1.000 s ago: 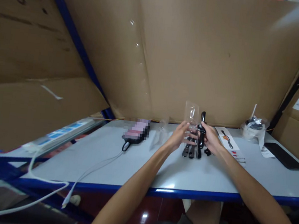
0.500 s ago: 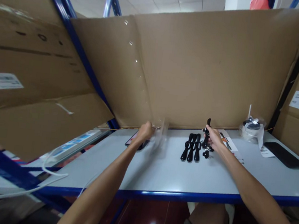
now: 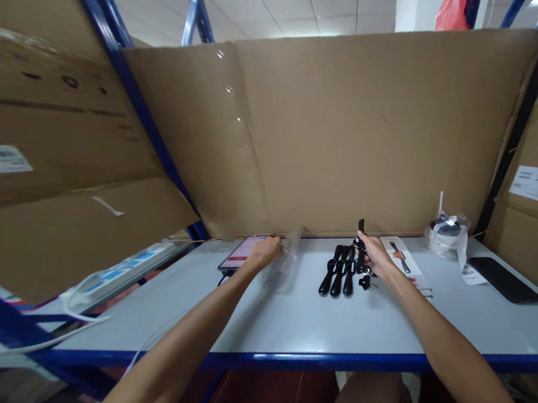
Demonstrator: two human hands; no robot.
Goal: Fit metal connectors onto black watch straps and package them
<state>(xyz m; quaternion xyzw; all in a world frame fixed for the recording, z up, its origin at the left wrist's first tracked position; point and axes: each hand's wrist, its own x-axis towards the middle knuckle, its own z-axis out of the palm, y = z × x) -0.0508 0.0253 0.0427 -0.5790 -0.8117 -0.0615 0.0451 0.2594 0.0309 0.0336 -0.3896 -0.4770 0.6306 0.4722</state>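
Observation:
My left hand (image 3: 267,250) is closed on a crumpled clear plastic bag (image 3: 291,251) beside a lit phone or tablet screen (image 3: 242,250). My right hand (image 3: 374,254) grips a black handle-like part (image 3: 362,227), its narrow end pointing up past the fingers. Just left of that hand, several matching black handles (image 3: 338,272) lie side by side on the table. A small black knob with a metal screw (image 3: 365,283) rests below the right hand. Behind the wrist lies a printed sheet (image 3: 406,257) picturing a similar tool.
A drink cup in a clear bag (image 3: 447,235) stands at the back right, near a black phone-like slab (image 3: 504,280). Cardboard panels (image 3: 356,134) wall in the white table (image 3: 293,325). A power strip (image 3: 128,269) and white cables run along the left.
The view has shifted slightly. My left hand has moved a little right and nearer with the bag, uncovering more of the lit screen. My right hand still grips the black part.

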